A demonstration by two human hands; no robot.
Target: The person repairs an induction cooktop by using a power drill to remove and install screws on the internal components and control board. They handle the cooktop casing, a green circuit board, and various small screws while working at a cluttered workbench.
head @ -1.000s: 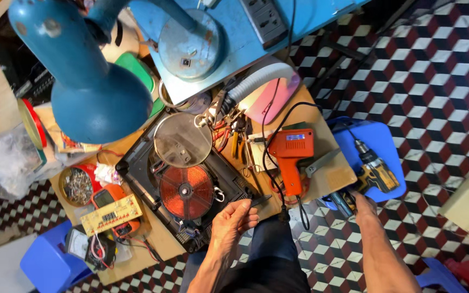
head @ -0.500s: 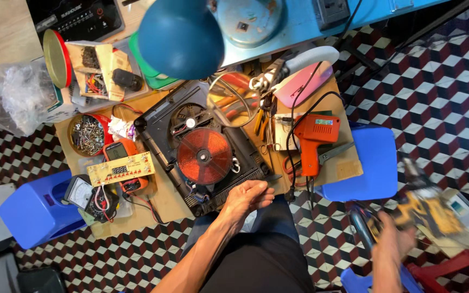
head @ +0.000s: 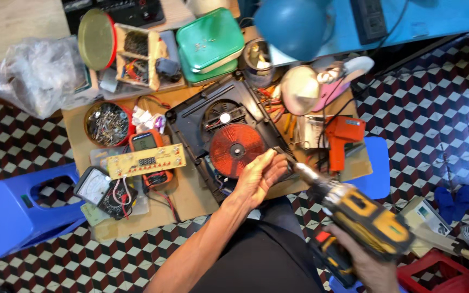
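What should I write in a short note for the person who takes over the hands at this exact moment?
Left hand: rests on the near right edge of the opened cooker, fingers at the drill's tip.
Right hand: grips the yellow drill, its tip pointed at that same edge.
Things: cooker lies open on the low table, copper coil and fan exposed. Circuit board lies on the orange meter to the left; screw tin behind it; orange tool to the right.
Done: casing is off, board is out.
Left: the spot under the drill tip is hidden by the fingers, so check it.
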